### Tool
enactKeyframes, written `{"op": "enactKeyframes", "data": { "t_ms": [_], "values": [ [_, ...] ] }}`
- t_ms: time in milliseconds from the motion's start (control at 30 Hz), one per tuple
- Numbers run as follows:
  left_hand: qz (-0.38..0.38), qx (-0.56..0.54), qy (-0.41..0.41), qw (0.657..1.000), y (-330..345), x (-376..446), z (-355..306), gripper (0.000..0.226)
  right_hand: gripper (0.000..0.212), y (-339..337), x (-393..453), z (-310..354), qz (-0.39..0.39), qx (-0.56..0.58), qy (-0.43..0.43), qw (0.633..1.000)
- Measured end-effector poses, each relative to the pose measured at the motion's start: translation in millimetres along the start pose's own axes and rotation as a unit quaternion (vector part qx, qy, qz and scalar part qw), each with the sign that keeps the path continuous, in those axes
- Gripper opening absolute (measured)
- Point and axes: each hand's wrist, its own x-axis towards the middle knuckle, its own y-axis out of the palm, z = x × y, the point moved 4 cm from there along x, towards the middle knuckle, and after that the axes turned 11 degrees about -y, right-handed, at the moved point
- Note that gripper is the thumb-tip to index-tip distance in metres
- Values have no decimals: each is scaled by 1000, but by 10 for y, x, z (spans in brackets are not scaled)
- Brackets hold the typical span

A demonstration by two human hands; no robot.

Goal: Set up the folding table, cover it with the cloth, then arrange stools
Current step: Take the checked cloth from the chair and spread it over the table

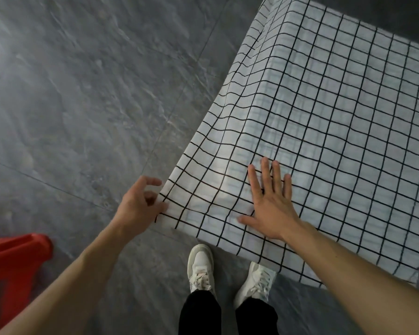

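Cloth [336, 122]: white with a black grid, lay spread over the top of the folding table, which was wholly hidden beneath it. Cloth hung over the table's near edge and left edge; the overhang at the near-left corner flared outward rather than falling straight.

Progress, as judged: table appeared set up, since the cloth sat flat and raised above the floor. Covering nearly done, at the smoothing and squaring stage. Stools not yet arranged; one red stool [15, 264] stood on the floor, well apart from the table's near-left corner. Whether there were more stools cannot be told.

Right hand [271, 209]: flat on the cloth near the table's near-left corner, fingers [266, 175] straight and spread wide, thumb out to the side, palm pressing the fabric down on the tabletop. It held nothing.

Left hand [138, 209]: beside the hanging corner of the cloth, off the table's left edge. Thumb and lower fingers pinched the cloth's side hem; upper fingers loosely curled and apart from the fabric.

Grey tile floor [82, 93] all around; the person's white shoes [201, 267] stood just beside the near edge.
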Motion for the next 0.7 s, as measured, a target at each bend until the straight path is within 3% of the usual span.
{"op": "enactKeyframes", "data": {
  "t_ms": [67,200,367,533,700],
  "values": [
    [-10,38,0,999,-50,77,97,41,124,2,-3,7,4,2,0,1000],
    [-120,215,8,969,-81,172,150,43,130,21,18,10,2,-9,3,1000],
    [-95,241,157,953,282,0,-272,43,130,40,23,-2,-5,-21,1,1000],
    [-60,298,287,908,860,-252,-777,93,121,59,32,-6,-27,-26,2,999],
    [-66,443,265,854,1396,-232,-1044,117,107,84,33,-31,-57,-7,-13,998]
  ]
}}
